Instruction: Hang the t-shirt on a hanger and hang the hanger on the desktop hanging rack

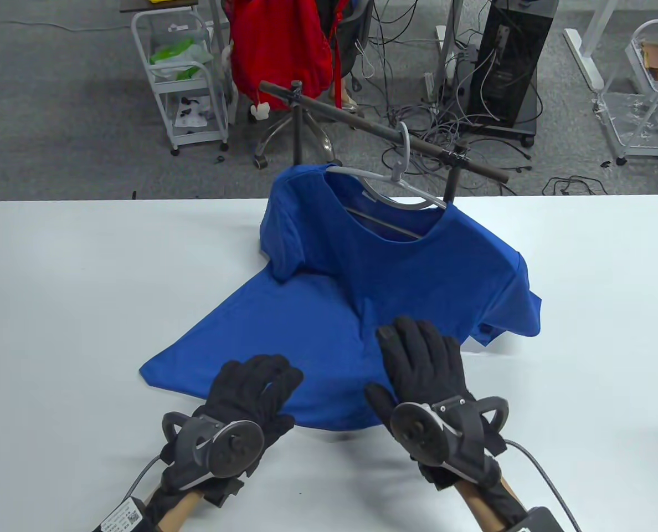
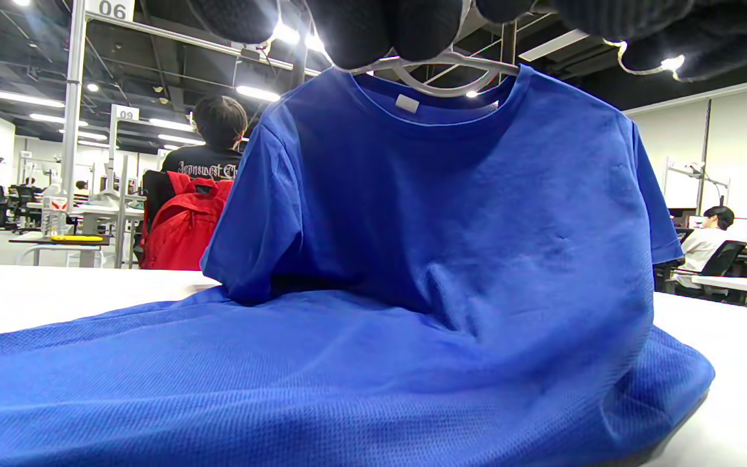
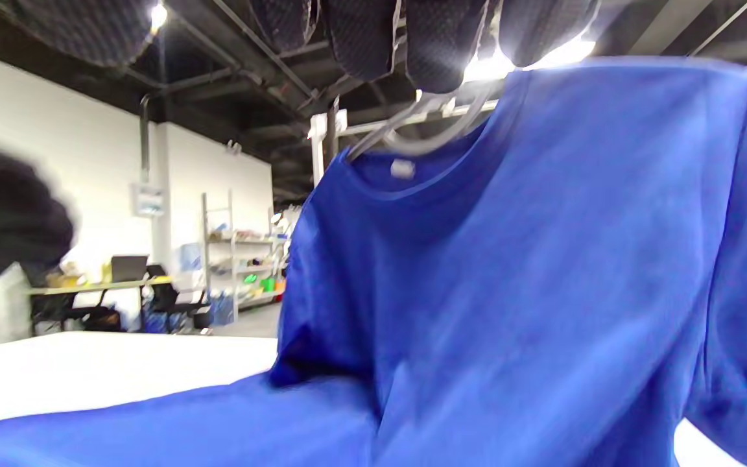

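A blue t-shirt [image 1: 395, 266] hangs on a white hanger [image 1: 387, 185], whose hook sits over the dark bar of the desktop rack [image 1: 362, 124]. Its lower half spreads forward over the white table [image 1: 74, 288]. My left hand [image 1: 257, 388] lies on the shirt's hem near the front, fingers relaxed and holding nothing. My right hand [image 1: 417, 354] rests flat on the cloth, fingers straight. The left wrist view shows the shirt [image 2: 451, 214] upright on the hanger [image 2: 438, 71]. In the right wrist view the shirt [image 3: 529, 259] and hanger [image 3: 425, 130] are blurred.
Beyond the table's far edge stand a white trolley [image 1: 188, 83], a chair draped with a red garment [image 1: 279, 44], tangled floor cables [image 1: 417, 111] and a black computer tower [image 1: 509, 61]. A person sits beside a red backpack [image 2: 182, 220] in the left wrist view.
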A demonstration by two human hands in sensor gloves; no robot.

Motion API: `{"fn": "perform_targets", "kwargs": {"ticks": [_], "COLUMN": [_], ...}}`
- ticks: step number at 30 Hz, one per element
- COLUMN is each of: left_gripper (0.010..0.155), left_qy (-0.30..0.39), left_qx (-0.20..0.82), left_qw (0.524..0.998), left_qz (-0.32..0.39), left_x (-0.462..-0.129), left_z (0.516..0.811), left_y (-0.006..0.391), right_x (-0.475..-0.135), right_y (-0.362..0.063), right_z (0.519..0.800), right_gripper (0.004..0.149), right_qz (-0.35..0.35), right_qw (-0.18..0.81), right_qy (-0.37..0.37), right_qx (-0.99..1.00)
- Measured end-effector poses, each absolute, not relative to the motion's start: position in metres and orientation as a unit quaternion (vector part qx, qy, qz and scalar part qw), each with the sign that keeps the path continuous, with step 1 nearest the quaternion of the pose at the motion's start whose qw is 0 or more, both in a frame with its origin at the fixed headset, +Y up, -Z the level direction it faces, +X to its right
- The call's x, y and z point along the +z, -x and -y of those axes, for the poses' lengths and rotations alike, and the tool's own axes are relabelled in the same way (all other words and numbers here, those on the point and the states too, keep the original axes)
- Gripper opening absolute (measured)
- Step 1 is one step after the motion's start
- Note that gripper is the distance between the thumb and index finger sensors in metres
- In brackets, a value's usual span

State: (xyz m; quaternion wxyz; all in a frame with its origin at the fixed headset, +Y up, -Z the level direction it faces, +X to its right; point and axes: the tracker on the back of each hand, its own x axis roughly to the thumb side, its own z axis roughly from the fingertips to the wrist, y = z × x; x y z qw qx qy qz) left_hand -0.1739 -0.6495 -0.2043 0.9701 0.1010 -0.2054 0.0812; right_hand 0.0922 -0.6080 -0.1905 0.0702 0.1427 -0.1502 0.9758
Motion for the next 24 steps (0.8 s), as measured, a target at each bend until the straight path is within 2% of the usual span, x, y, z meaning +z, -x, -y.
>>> {"fn": "perform_targets", "kwargs": {"ticks": [6, 7, 12, 24], "left_gripper": [0.079, 0.079, 0.081, 0.082], "left_qy": [-0.075, -0.072, -0.059, -0.048], "left_qx": [0.074, 0.072, 0.062, 0.05], "left_qw": [0.974, 0.974, 0.976, 0.976], "left_qz": [0.202, 0.202, 0.2, 0.206], "left_x": [-0.208, -0.209, -0.21, -0.208], "left_z": [0.659, 0.66, 0.665, 0.669], "left_y": [0.171, 0.17, 0.167, 0.161], "right_x": [-0.179, -0.179, -0.175, -0.181], "right_y": [-0.087, -0.086, -0.083, -0.086], "right_z": [0.657, 0.661, 0.668, 0.679], "right_gripper": [0.086, 0.086, 0.083, 0.082], "right_qz": [0.08, 0.087, 0.125, 0.094], "right_qw": [0.077, 0.079, 0.034, 0.034], "right_qy": [-0.179, -0.18, -0.189, -0.188], "right_qx": [0.978, 0.976, 0.973, 0.977]}}
